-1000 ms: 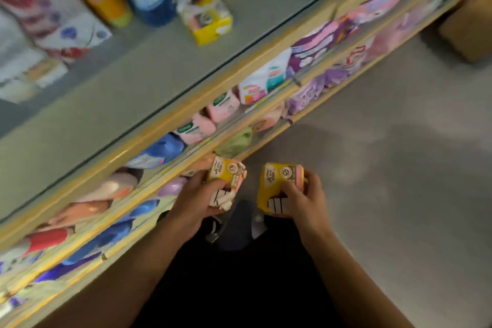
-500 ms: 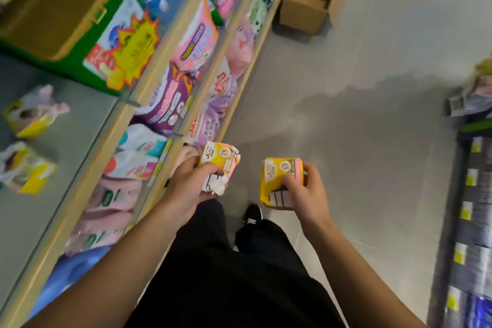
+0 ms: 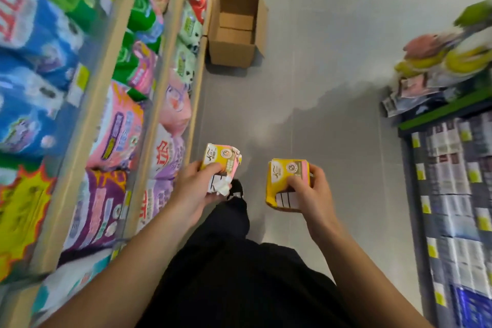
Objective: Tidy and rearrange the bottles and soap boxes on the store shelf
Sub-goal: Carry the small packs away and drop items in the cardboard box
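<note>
Person is mid-aisle, carrying 2 yellow-and-pink soap boxes, 1 per hand, both off the shelf.

Left hand [image 3: 198, 188] is wrapped around the left soap box [image 3: 221, 161], thumb over the front face. Its lower end looks torn or crumpled, with white paper bunched against the palm. Right hand [image 3: 311, 189] is closed on the right soap box [image 3: 287, 181], fingers across the front, thumb behind; that box looks intact.

Doing the step well, as a judgement: keep both boxes label-up and held by the sides, not the damaged end, so the torn flap does not open further. Square that flap before shelving, or set the box aside. Place 1 at a time, with the free hand steadying neighbours.

Relative position: the store shelf [image 3: 149, 125] runs just left of the left hand, its edges close to the knuckles, stocked with pink and purple soft packs [image 3: 170, 152]. No matching soap boxes show there, so the target slot cannot be told. An open cardboard box [image 3: 235, 26] sits on the floor well ahead of both hands. Another rack [image 3: 450, 194] stands well right of the right hand.
</note>
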{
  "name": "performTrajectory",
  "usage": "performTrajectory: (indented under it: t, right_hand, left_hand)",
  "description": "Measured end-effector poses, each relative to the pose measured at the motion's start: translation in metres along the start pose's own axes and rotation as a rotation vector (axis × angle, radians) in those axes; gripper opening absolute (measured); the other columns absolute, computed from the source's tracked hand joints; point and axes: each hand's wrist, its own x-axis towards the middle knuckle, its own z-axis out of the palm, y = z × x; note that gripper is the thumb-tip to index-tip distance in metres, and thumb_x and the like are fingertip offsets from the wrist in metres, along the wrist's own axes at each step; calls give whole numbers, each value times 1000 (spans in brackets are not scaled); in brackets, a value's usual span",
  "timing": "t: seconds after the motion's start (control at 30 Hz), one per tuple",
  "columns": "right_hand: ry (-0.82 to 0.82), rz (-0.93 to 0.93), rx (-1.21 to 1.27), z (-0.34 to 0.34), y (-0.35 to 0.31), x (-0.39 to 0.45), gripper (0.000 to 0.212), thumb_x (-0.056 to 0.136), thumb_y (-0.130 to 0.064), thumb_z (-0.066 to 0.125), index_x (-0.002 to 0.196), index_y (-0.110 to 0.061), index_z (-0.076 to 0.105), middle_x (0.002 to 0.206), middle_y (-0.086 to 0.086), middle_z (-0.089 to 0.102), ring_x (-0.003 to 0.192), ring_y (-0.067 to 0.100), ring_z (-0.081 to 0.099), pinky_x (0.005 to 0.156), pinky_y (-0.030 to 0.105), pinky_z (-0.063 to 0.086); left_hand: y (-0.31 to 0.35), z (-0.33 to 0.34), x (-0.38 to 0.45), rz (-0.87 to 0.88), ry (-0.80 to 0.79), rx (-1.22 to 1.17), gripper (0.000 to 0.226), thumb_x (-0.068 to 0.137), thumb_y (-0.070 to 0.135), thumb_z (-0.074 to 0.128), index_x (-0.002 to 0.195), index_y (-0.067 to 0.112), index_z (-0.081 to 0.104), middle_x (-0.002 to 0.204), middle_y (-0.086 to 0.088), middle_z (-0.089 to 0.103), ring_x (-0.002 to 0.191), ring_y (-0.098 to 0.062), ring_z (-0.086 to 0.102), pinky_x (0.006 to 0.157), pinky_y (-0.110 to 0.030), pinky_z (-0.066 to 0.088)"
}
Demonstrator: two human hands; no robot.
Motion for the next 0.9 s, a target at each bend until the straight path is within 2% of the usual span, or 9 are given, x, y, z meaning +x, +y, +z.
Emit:
performTrajectory:
  t: [0.13, 0.27, 0.4, 0.5, 0.6, 0.73, 0.9]
  right_hand:
    - [57, 17, 31, -9, -51, 53, 32, 84, -16, 66, 104, -36, 52, 100, -2, 67, 85, 14, 71, 72, 39, 61]
    - [135, 32, 74, -17, -91, 106, 32, 85, -14, 65, 108, -34, 53, 96, -3, 69, 85, 17, 72, 73, 41, 62]
    - [116, 31, 78, -21, -132, 176, 31, 86, -17, 65, 104, -39, 52, 101, -3, 68, 88, 17, 71, 72, 42, 62]
    - [103, 12, 70, -28, -171, 242, 35, 83, -16, 65, 111, -33, 53, 102, -1, 68, 90, 18, 71, 78, 47, 60]
    - [64, 8, 32, -37, -215, 305, 38, 81, -16, 65, 115, -29, 53, 101, -1, 68, 86, 16, 71, 76, 46, 60]
    - [-64, -15, -92, -46, -277, 385, 42, 77, -26, 64, 116, -32, 51, 104, -1, 67, 88, 15, 69, 73, 41, 61]
    - [-155, -89, -224, -35, -349, 475, 35, 79, -26, 65, 107, -42, 50, 100, -6, 66, 87, 13, 69, 73, 37, 60]
  left_hand:
    - [66, 51, 55, -10, -75, 78, 22, 89, 14, 61, 109, 4, 63, 94, -18, 70, 79, -29, 65, 62, -37, 53]
    - [124, 99, 103, 1, -128, 158, 23, 88, 14, 62, 108, 3, 61, 93, -18, 68, 78, -29, 64, 64, -38, 54]
    - [170, 141, 159, 23, -118, 166, 22, 87, 16, 64, 106, 5, 62, 92, -17, 70, 78, -28, 66, 65, -39, 56]
    - [205, 173, 205, 50, -67, 119, 17, 86, 17, 65, 101, 10, 65, 88, -12, 72, 74, -22, 69, 64, -38, 56]
    - [240, 200, 243, 40, 55, 74, 12, 86, 18, 66, 97, 14, 66, 82, -7, 74, 73, -20, 69, 65, -39, 58]
    - [288, 232, 286, 45, 127, 44, 9, 86, 18, 66, 94, 14, 68, 87, -10, 74, 78, -25, 70, 71, -45, 59]
    - [335, 269, 332, 55, 195, -72, 6, 87, 16, 64, 92, 13, 66, 83, -9, 72, 78, -26, 68, 68, -42, 58]
